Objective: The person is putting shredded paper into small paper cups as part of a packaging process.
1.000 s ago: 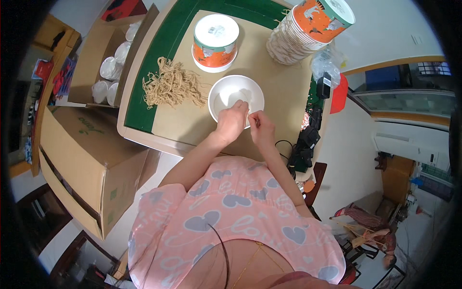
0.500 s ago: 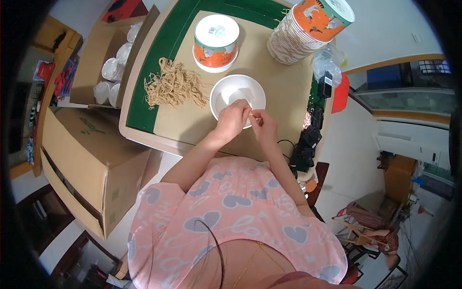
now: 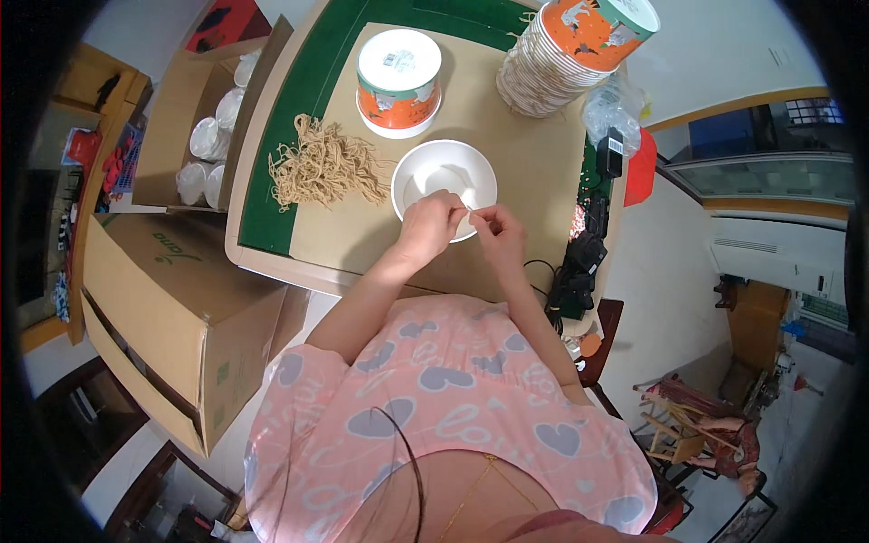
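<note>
Both left hand (image 3: pixel 427 226) and right hand (image 3: pixel 501 233) are pinched closed, contents unclear, over a white bowl (image 3: pixel 418 182); beyond them, an orange tub (image 3: pixel 398 108) bears a printed label (image 3: pixel 399 61).

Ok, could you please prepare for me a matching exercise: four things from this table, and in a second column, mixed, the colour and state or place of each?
Column one:
1. bowl
2. strings
3. stacked tubs
4. power adapter

Column two:
A. black, near the right edge of the table
B. tan, in a loose heap
C. white, partly hidden by the left hand
D. orange print on the topmost

Pairs: 1-C, 2-B, 3-D, 4-A
</note>
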Demonstrator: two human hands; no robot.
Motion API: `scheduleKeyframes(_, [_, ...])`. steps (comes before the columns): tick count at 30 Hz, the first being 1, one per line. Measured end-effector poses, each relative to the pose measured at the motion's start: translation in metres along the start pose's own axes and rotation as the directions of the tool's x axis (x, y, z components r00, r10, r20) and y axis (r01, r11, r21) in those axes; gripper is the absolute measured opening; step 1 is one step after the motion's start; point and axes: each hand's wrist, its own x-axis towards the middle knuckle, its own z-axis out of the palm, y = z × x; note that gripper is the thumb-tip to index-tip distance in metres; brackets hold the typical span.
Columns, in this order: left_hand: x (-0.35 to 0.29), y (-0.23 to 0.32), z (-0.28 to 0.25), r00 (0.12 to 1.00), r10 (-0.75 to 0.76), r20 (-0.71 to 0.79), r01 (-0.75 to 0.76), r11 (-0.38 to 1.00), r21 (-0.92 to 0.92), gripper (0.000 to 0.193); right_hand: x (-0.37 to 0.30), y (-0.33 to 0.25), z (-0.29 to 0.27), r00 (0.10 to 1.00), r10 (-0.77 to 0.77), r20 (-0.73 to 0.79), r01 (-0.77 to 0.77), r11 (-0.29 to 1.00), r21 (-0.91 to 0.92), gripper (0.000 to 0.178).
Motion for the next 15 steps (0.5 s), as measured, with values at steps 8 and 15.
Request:
scheduleKeyframes(8, [0.001,0.0,0.004,0.996,-0.087,0.0,0.085,0.977,-0.197,0.007,-0.003,0.0,0.001,0.999,-0.036,0.014,0.037,0.998,-0.057,0.01])
scheduleKeyframes(15, [0.013,0.002,-0.011,0.989,-0.144,-0.037,0.133,0.967,-0.219,0.013,-0.005,0.005,0.004,1.0,-0.026,0.018,0.026,1.0,-0.001,0.01])
